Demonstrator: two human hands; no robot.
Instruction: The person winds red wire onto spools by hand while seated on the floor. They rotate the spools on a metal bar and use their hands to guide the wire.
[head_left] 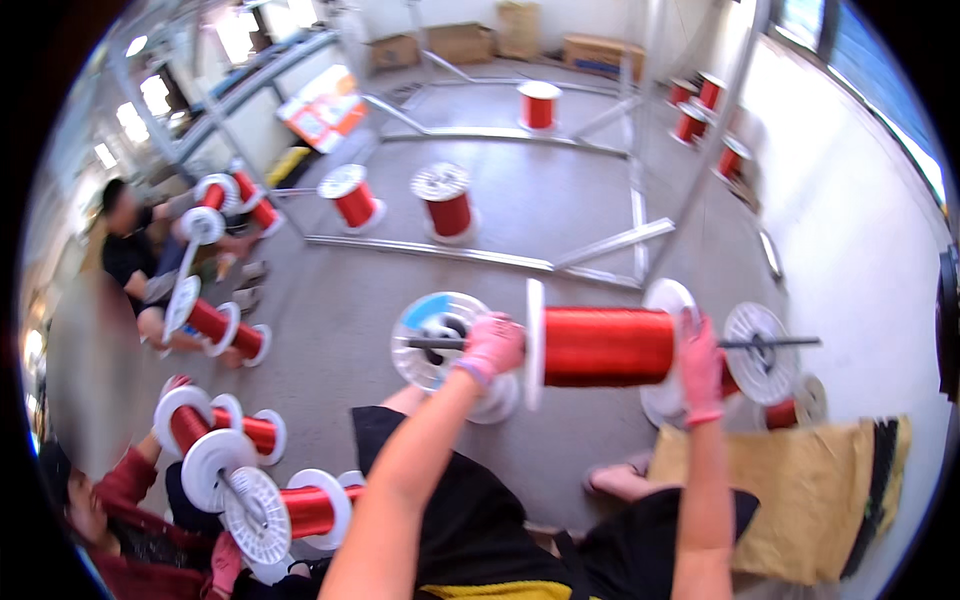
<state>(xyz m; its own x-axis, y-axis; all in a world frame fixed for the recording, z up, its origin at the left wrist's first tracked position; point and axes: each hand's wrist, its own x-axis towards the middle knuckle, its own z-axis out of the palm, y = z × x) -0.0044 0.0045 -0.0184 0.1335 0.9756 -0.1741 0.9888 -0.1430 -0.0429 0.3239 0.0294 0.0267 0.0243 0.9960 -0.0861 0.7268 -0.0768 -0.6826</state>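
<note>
Head view, red spool (608, 346): It was held up in front of the person, above the floor (350, 310), a little right of the picture's middle.
Spool axis: The long axis ran left to right across the person's body and lay close to level, with one end toward each hand.
Dark rod (770, 343): It stuck out past both ends of the spool in line with that axis, straight and slim.
Winding: Glossy red strand, packed close into a smooth cylinder between round white flanges; the left flange (535, 345) was seen nearly edge-on.
Left hand (493, 345): Pink-gloved, it was closed around the rod just outside the left flange.
Right hand (702, 372): Also pink-gloved, it was raised against the right end, where the rod came out; how tightly its fingers were bent could not be told.
Spool with a blue patch (432, 306): Its round white face showed below the left hand, behind the rod's left end.
Brown sack (770, 490): Flat and creased, with a dark band along its right edge, it lay below and to the right of the right hand.
Metal frame (430, 252): Straight silvery bars, beyond the hands; two upright red spools (449, 215) stood within or beside it.
</note>
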